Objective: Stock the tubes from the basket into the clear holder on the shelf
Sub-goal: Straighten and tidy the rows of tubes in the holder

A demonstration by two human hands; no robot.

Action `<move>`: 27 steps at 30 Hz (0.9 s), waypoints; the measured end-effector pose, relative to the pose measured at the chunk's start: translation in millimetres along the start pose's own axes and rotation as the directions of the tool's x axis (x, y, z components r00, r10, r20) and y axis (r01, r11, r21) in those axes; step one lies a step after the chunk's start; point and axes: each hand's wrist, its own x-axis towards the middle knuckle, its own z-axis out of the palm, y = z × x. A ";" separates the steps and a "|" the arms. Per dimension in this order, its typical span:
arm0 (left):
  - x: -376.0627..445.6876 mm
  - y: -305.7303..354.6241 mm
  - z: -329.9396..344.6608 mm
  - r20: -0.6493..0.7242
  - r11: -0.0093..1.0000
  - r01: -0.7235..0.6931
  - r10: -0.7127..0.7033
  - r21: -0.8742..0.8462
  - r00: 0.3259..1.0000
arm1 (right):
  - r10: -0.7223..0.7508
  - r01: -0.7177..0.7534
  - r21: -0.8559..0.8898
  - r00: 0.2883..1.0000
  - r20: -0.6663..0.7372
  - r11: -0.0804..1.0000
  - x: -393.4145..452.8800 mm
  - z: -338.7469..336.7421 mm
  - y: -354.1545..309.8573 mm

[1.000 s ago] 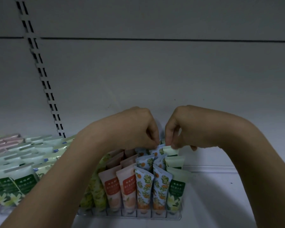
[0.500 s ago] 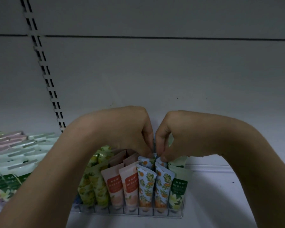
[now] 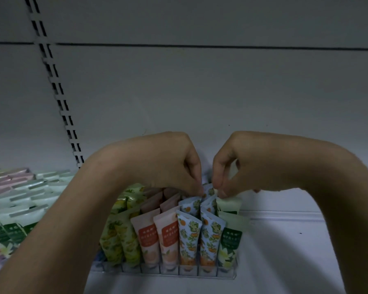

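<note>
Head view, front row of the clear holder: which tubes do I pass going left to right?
Two yellow-green citrus tubes → two peach tubes → two blue orange-print tubes → one dark green flower tube.

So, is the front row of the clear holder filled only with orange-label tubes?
No. The front row of the clear holder mixes yellow-green tubes, orange-label tubes, blue floral tubes and a dark green-label tube.

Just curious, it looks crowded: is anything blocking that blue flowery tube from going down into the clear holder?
Nothing visible blocks it. Both hands, left hand and right hand, pinch the blue orange-patterned tube at the back of the clear plastic holder, between neighbouring tubes.
</note>
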 end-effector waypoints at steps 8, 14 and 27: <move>3.7 5.9 6.0 0.069 0.999 -0.023 0.025 -0.028 0.997 | 0.068 -0.062 -0.060 0.994 0.090 0.996 0.0 0.1 7.6; 4.3 7.6 8.0 0.047 0.999 -0.052 0.052 0.008 0.998 | 0.031 -0.025 -0.071 0.996 0.085 0.997 3.3 0.9 7.5; 4.0 7.0 6.4 0.068 0.998 -0.058 0.059 -0.022 0.996 | 0.062 -0.057 -0.057 0.995 0.083 0.997 2.7 -0.3 7.8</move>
